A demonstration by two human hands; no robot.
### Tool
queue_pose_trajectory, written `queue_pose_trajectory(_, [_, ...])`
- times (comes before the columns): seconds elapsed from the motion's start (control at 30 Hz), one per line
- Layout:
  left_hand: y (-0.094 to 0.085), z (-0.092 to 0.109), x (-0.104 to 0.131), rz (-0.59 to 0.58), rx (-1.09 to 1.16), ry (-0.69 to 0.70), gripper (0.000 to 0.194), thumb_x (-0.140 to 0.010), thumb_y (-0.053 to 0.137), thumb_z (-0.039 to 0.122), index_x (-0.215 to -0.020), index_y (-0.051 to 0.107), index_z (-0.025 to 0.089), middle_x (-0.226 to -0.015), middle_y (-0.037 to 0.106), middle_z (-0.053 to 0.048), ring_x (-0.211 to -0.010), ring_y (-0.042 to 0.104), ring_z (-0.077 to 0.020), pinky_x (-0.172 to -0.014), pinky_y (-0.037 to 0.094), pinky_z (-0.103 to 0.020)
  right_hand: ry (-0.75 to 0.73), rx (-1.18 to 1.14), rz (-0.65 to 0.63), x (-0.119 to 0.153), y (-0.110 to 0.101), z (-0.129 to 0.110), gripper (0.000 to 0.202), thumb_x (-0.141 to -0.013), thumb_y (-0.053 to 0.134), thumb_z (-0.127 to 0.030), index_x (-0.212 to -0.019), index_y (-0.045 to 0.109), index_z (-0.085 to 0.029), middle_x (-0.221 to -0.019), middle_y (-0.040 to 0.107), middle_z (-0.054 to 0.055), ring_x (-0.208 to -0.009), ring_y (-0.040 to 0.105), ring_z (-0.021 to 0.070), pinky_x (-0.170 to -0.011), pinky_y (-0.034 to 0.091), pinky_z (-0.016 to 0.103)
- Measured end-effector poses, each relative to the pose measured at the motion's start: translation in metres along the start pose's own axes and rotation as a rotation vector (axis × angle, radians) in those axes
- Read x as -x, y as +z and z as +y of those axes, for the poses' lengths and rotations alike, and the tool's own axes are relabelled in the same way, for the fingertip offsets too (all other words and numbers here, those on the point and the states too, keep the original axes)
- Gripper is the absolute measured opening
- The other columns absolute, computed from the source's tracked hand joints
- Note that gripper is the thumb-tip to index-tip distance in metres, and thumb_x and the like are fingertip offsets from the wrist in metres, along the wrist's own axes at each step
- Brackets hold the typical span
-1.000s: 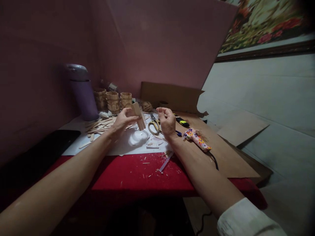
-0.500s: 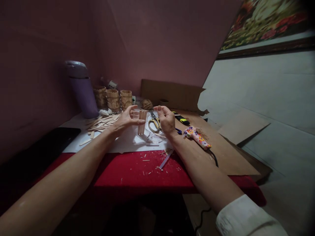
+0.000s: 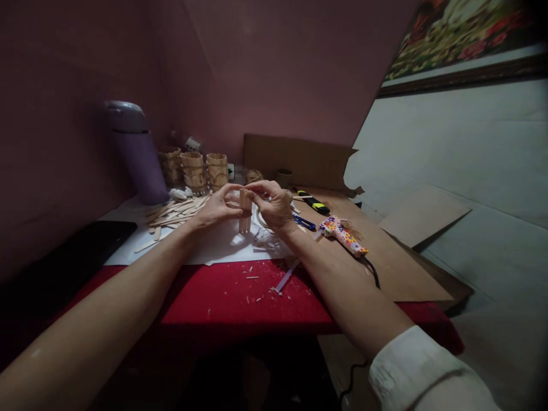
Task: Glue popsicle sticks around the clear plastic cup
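Upright wooden sticks [image 3: 245, 220], joined side by side, stand between my hands over the white paper. My left hand [image 3: 220, 205] holds them from the left, its fingers curved round the piece. From the right, my right hand [image 3: 273, 206] pinches the upper part of the same piece between thumb and fingers. Behind my right hand, scissors are mostly hidden. A pile of loose wooden sticks [image 3: 182, 211] lies left of my left hand.
A purple bottle [image 3: 141, 162] and stick-covered cups [image 3: 193, 171] stand at the back left. Right of my right hand lie a yellow-black cutter [image 3: 314, 202], a blue cutter [image 3: 305, 222] and a flowered glue gun [image 3: 345, 237] on cardboard [image 3: 398, 279]. Scraps dot the red cloth [image 3: 205, 302].
My right hand has moved left, from beside the scissors onto the joined sticks, and now grips them. The scissors are now mostly covered. My left hand still holds the piece.
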State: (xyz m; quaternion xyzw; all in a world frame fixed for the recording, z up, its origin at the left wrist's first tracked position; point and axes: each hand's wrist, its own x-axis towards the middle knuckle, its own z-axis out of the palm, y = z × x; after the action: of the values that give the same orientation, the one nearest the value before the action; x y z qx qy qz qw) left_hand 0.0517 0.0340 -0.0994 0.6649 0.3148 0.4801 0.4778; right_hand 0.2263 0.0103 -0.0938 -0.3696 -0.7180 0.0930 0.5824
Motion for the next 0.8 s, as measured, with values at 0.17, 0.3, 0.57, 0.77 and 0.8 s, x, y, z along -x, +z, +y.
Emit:
queue_pose_trajectory(0.17, [0.002, 0.001, -0.001, 0.029, -0.023, -0.007, 0.067, -0.044, 0.095, 0.024, -0.105, 0.066, 0.02, -0.078, 0.074, -0.002, -0.076, 0.069, -0.0219, -0.072, 0.05, -0.031, 0.006, 0.0, 0.03, 0.001, 0.0, 0.003, 0.011, -0.089, 0.073, -0.04, -0.085, 0.075, -0.03, -0.086, 0.07, 0.001, -0.088, 0.061, 0.0223, -0.085, 0.05, 0.04])
queue_pose_trajectory(0.3, [0.003, 0.002, 0.001, 0.026, -0.004, -0.023, 0.067, -0.045, 0.095, 0.022, -0.106, 0.067, 0.02, -0.078, 0.074, -0.003, -0.075, 0.069, -0.0222, -0.071, 0.049, -0.03, 0.013, -0.025, 0.038, 0.001, -0.001, 0.007, 0.024, -0.093, 0.068, -0.049, -0.08, 0.076, -0.03, -0.085, 0.065, 0.002, -0.089, 0.058, 0.0223, -0.081, 0.049, 0.039])
queue_pose_trajectory(0.57, [0.001, -0.004, -0.002, 0.006, -0.026, -0.027, 0.074, -0.044, 0.095, 0.025, -0.11, 0.063, 0.019, -0.079, 0.071, 0.0, -0.075, 0.07, -0.0222, -0.072, 0.052, -0.033, -0.019, -0.09, 0.097, 0.0, 0.005, 0.02, 0.019, -0.091, 0.073, -0.043, -0.079, 0.076, -0.029, -0.085, 0.066, 0.001, -0.088, 0.06, 0.0203, -0.086, 0.048, 0.04])
queue_pose_trajectory(0.77, [-0.002, -0.008, -0.004, -0.019, -0.046, -0.012, 0.076, -0.046, 0.095, 0.029, -0.113, 0.059, 0.019, -0.083, 0.071, -0.001, -0.077, 0.072, -0.0229, -0.075, 0.055, -0.037, -0.062, -0.071, 0.119, 0.0, 0.007, 0.024, 0.011, -0.09, 0.075, -0.028, -0.079, 0.075, -0.028, -0.083, 0.067, -0.001, -0.086, 0.061, 0.0174, -0.085, 0.047, 0.037])
queue_pose_trajectory(0.8, [-0.002, -0.007, -0.004, -0.022, -0.046, -0.012, 0.076, -0.045, 0.095, 0.029, -0.112, 0.059, 0.019, -0.082, 0.071, 0.0, -0.077, 0.071, -0.0225, -0.075, 0.055, -0.037, -0.067, -0.069, 0.121, 0.001, 0.006, 0.024, 0.012, -0.09, 0.074, -0.028, -0.078, 0.075, -0.027, -0.083, 0.067, -0.001, -0.086, 0.061, 0.0174, -0.085, 0.047, 0.037])
